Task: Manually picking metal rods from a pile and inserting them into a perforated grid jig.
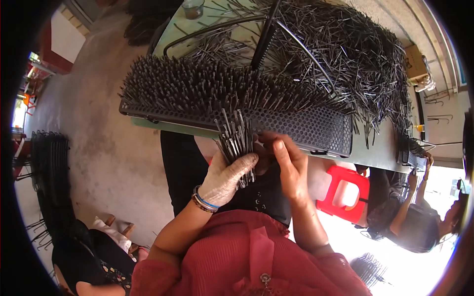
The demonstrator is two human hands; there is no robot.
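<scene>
My left hand (224, 177), in a pale, worn glove, is closed around a bundle of thin dark metal rods (236, 135). The rods stand roughly upright, their tops fanned out. Close to the bundle's right side is my bare right hand (291, 165), its fingers bent toward the rods and its thumb raised. Whatever those fingers hold, if anything, I cannot make out. Just beyond both hands lies a long black perforated rack (311, 129). Many upright rods (197, 84) fill its left and far part, while bare holes show along the near right side.
A large heap of loose rods (340, 54) covers the green table (217, 29) behind the rack, with a curved black frame (266, 37) among them. A glass cup (192, 9) stands at the far left. Right lies a red plastic stool (345, 193); another person (410, 217) works beyond it.
</scene>
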